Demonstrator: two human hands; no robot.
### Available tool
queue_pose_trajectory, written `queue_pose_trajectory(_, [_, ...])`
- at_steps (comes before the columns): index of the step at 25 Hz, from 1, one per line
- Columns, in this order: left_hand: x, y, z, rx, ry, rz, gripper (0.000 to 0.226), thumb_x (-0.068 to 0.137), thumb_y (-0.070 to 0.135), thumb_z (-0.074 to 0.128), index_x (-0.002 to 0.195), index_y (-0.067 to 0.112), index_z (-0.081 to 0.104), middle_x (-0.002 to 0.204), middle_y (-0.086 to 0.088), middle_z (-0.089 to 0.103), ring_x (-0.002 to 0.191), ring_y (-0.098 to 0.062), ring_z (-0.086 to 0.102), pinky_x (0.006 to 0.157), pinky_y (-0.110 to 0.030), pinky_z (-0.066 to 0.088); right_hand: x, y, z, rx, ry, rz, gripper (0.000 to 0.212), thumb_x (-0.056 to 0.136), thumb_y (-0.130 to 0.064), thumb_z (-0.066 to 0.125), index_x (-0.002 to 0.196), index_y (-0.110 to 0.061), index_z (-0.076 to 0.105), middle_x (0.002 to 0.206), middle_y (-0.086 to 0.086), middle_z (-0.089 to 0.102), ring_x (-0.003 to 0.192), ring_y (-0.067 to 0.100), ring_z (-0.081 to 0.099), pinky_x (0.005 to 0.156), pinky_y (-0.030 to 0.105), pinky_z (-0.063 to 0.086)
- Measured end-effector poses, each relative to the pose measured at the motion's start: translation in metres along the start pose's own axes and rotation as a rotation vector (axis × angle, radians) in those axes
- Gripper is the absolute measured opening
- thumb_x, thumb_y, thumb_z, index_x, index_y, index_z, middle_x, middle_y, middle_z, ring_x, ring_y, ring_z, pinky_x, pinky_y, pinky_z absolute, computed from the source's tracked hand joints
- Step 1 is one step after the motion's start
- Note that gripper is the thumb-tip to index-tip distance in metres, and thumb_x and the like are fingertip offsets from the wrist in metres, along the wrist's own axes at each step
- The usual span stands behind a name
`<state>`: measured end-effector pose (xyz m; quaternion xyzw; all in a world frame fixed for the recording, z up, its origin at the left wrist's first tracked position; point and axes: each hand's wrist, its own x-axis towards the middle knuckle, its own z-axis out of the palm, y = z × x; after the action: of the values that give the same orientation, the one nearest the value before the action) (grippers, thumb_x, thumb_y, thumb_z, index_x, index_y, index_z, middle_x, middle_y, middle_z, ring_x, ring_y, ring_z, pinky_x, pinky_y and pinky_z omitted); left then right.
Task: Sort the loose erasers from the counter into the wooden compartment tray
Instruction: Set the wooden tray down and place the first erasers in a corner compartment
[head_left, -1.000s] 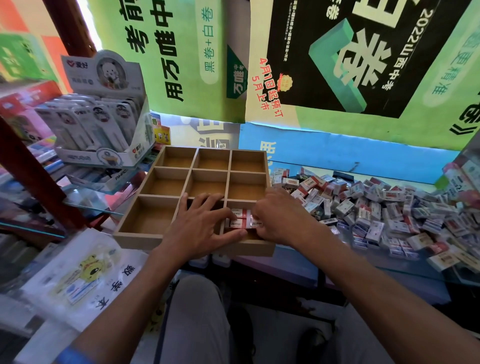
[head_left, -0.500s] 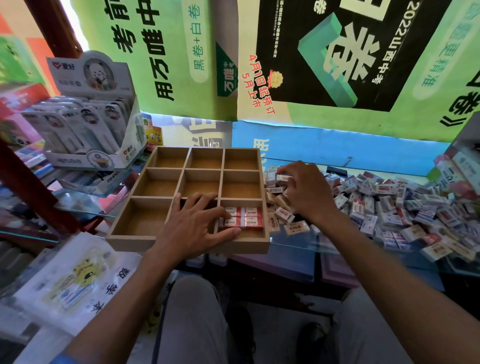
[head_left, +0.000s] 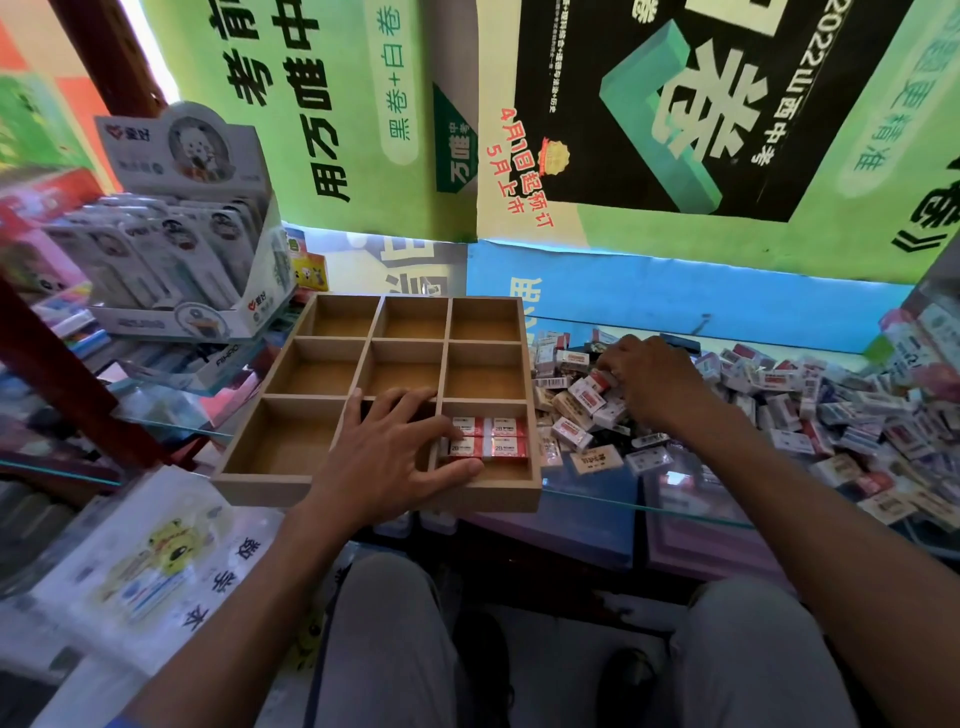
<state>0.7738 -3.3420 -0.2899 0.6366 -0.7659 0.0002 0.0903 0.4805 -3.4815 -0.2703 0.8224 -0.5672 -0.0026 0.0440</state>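
A wooden compartment tray (head_left: 363, 344) with nine cells sits on the glass counter. Its near right cell holds several red-and-white erasers (head_left: 488, 439) laid flat. My left hand (head_left: 387, 457) lies spread over the near middle cell, fingertips touching those erasers, thumb on the front rim. To the right of the tray spreads a big heap of loose erasers (head_left: 779, 395). My right hand (head_left: 649, 384) is down in the left end of that heap, fingers curled around a red-and-white eraser (head_left: 597, 382).
A cardboard display box of stationery packs (head_left: 171, 260) stands left of the tray. A plastic-wrapped booklet (head_left: 140, 566) lies at the near left. The glass counter edge (head_left: 649, 512) runs in front of the heap. Posters cover the wall behind.
My right hand left the tray's near right cell and moved right into the loose heap, where its fingers closed on an eraser. My left hand stayed on the tray.
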Motion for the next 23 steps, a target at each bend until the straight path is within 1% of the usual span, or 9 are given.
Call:
queue_pose_trajectory(4, [0.000, 0.000, -0.004, -0.073, -0.016, -0.018, 0.064, 0.084, 0.076, 0.010, 0.118, 0.048, 0.057, 0.151, 0.009, 0.035, 0.143, -0.015, 0.022, 0.116, -0.058, 0.008, -0.005, 0.007, 0.000, 0.116, 0.079, -0.013, 0.011, 0.093, -0.021, 0.060, 0.104, -0.022, 0.057, 0.108, 0.004, 0.063, 0.097, 0.028, 0.057, 0.079, 0.038, 0.045])
queue_pose_trajectory(9, [0.000, 0.001, -0.004, -0.099, -0.002, -0.032, 0.064, 0.086, 0.064, 0.009, 0.119, 0.046, 0.060, 0.150, 0.010, 0.037, 0.142, -0.014, 0.024, 0.117, -0.056, 0.006, -0.016, 0.020, 0.002, 0.186, 0.213, -0.112, 0.007, 0.092, -0.014, 0.061, 0.099, -0.012, 0.061, 0.097, 0.009, 0.061, 0.090, 0.031, 0.055, 0.070, 0.038, 0.041])
queue_pose_trajectory(12, [0.000, 0.001, -0.004, -0.101, -0.004, -0.032, 0.065, 0.086, 0.063, 0.008, 0.121, 0.044, 0.060, 0.150, 0.010, 0.037, 0.141, -0.013, 0.023, 0.117, -0.055, 0.005, -0.031, 0.001, -0.024, 0.470, 0.408, -0.098, 0.009, 0.092, -0.025, 0.065, 0.098, -0.019, 0.062, 0.092, -0.004, 0.063, 0.080, 0.016, 0.058, 0.066, 0.030, 0.043])
queue_pose_trajectory(13, [0.000, 0.001, -0.005, -0.102, -0.005, -0.030, 0.065, 0.086, 0.063, 0.008, 0.121, 0.044, 0.059, 0.150, 0.009, 0.037, 0.141, -0.013, 0.023, 0.117, -0.054, 0.005, -0.038, -0.014, -0.038, 0.584, 0.388, -0.120, 0.010, 0.090, -0.028, 0.068, 0.096, -0.023, 0.062, 0.088, -0.011, 0.063, 0.075, 0.004, 0.059, 0.063, 0.022, 0.043])
queue_pose_trajectory(14, [0.000, 0.002, -0.005, -0.101, -0.006, -0.028, 0.065, 0.086, 0.063, 0.008, 0.122, 0.044, 0.059, 0.151, 0.009, 0.037, 0.141, -0.013, 0.022, 0.117, -0.054, 0.004, -0.045, -0.031, -0.049, 0.657, 0.298, -0.175, 0.011, 0.088, -0.029, 0.071, 0.094, -0.025, 0.063, 0.085, -0.016, 0.062, 0.069, -0.002, 0.060, 0.060, 0.012, 0.041])
queue_pose_trajectory(16, [0.000, 0.001, -0.005, -0.094, -0.009, -0.025, 0.065, 0.087, 0.062, 0.007, 0.123, 0.044, 0.058, 0.151, 0.009, 0.036, 0.141, -0.013, 0.022, 0.117, -0.053, 0.004, -0.052, -0.068, -0.056, 0.655, 0.047, -0.315, 0.012, 0.084, -0.028, 0.075, 0.092, -0.027, 0.066, 0.082, -0.019, 0.063, 0.068, -0.008, 0.059, 0.061, 0.008, 0.042])
queue_pose_trajectory(19, [0.000, 0.001, -0.004, -0.090, 0.003, -0.029, 0.062, 0.088, 0.061, 0.009, 0.120, 0.044, 0.059, 0.149, 0.009, 0.039, 0.141, -0.013, 0.025, 0.117, -0.056, 0.007, -0.049, -0.105, -0.044, 0.575, -0.137, -0.415, 0.012, 0.083, -0.028, 0.075, 0.093, -0.026, 0.071, 0.088, -0.014, 0.068, 0.075, -0.002, 0.057, 0.072, 0.022, 0.048])
queue_pose_trajectory(21, [-0.001, 0.002, -0.003, -0.083, 0.019, -0.032, 0.060, 0.089, 0.059, 0.010, 0.118, 0.044, 0.060, 0.147, 0.009, 0.041, 0.139, -0.013, 0.027, 0.117, -0.056, 0.009, -0.044, -0.115, -0.034, 0.485, -0.161, -0.447, 0.012, 0.085, -0.027, 0.073, 0.096, -0.024, 0.072, 0.094, -0.010, 0.069, 0.082, 0.002, 0.057, 0.078, 0.029, 0.051])
queue_pose_trajectory(23, [-0.001, 0.002, -0.003, -0.075, 0.021, -0.034, 0.060, 0.089, 0.059, 0.010, 0.118, 0.044, 0.061, 0.147, 0.009, 0.041, 0.139, -0.012, 0.028, 0.116, -0.056, 0.010, -0.043, -0.119, -0.029, 0.430, -0.115, -0.464, 0.010, 0.086, -0.027, 0.072, 0.096, -0.024, 0.072, 0.095, -0.010, 0.067, 0.084, 0.005, 0.055, 0.082, 0.033, 0.050])
